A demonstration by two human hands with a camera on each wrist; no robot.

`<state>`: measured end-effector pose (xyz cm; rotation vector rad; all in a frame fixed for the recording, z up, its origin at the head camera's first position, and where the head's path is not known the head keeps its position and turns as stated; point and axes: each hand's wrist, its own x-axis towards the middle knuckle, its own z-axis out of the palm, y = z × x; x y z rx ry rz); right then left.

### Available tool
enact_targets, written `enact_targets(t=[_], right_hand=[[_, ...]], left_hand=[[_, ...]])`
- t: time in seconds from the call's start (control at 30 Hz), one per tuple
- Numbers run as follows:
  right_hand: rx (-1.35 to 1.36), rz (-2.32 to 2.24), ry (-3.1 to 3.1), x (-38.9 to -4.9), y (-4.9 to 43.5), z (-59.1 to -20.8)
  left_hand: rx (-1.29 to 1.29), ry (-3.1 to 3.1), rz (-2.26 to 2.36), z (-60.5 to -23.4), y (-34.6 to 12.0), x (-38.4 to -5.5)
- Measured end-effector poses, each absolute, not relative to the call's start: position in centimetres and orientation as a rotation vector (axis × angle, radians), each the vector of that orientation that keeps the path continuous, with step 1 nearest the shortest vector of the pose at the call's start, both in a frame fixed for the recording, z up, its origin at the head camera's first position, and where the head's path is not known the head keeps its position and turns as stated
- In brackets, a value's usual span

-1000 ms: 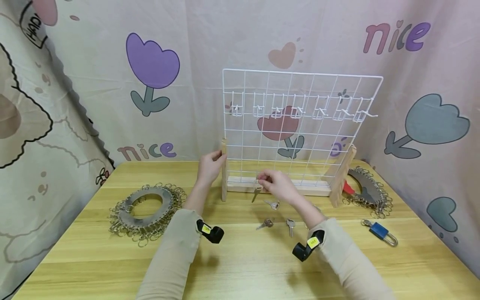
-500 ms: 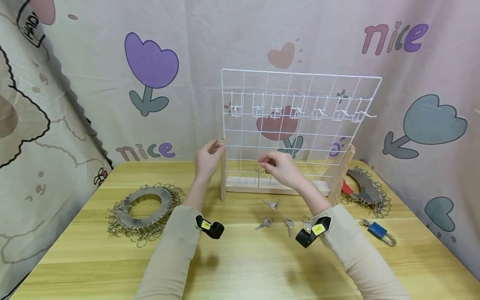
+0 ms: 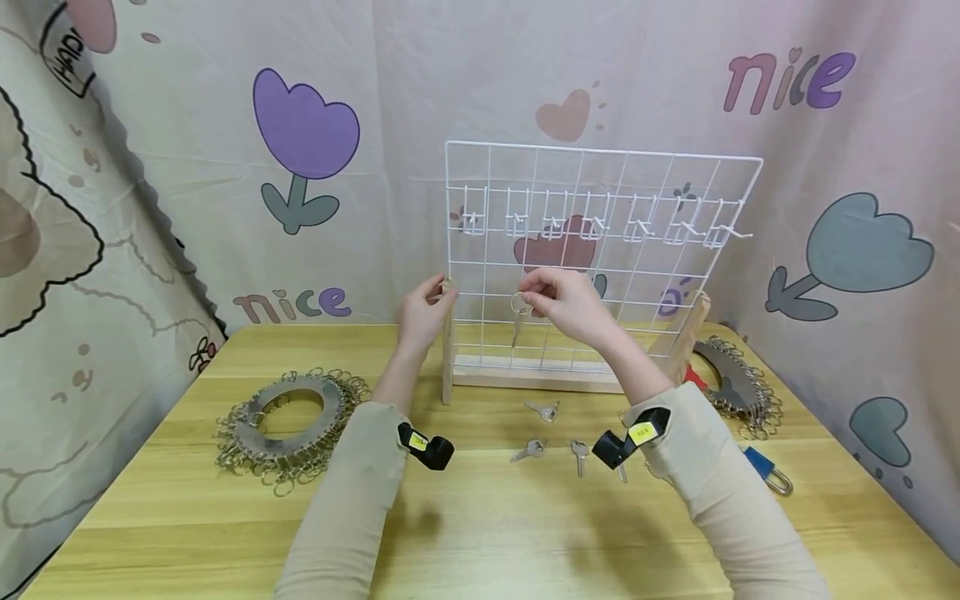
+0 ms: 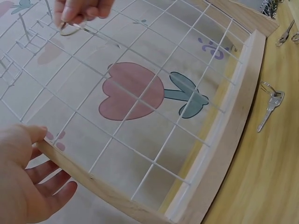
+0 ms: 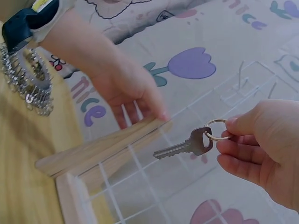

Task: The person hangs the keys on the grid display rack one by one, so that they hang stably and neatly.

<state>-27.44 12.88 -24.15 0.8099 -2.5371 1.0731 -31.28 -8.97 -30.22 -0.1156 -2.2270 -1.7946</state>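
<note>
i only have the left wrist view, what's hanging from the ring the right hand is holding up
Observer: A key. The right wrist view shows teeth along its blade; the right hand pinches the ring.

Operator: ok and anything on the table past the rack, over on the person's left

Observer: Yes, the head view shows a flat metal ring plate there, edged with many small wire loops, left of the rack.

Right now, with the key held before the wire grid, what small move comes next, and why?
I'd probably raise the right hand toward the bare white hooks: it pinches the key ring, the key hangs below hook level, and the left hand holds the wooden upright.
</note>
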Motion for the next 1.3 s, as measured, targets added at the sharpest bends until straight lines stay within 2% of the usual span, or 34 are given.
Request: enact_targets(t=[0.33, 0.7, 1.3], right_hand=[[0.890, 1.055, -2.453, -27.2, 11.1, -20.7], [0.862, 1.179, -2.386, -26.8, 8.4, -17.6], [0.743, 1.036, -2.417, -27.9, 6.1, -16.8]], left_hand=[[-0.118, -2.239, -1.824, -30.0, -9.1, -31.3], [-0.105, -2.237, -1.849, -29.9, -9.2, -31.2], [-0.103, -2.253, -1.835, -30.0, -9.1, -31.2]])
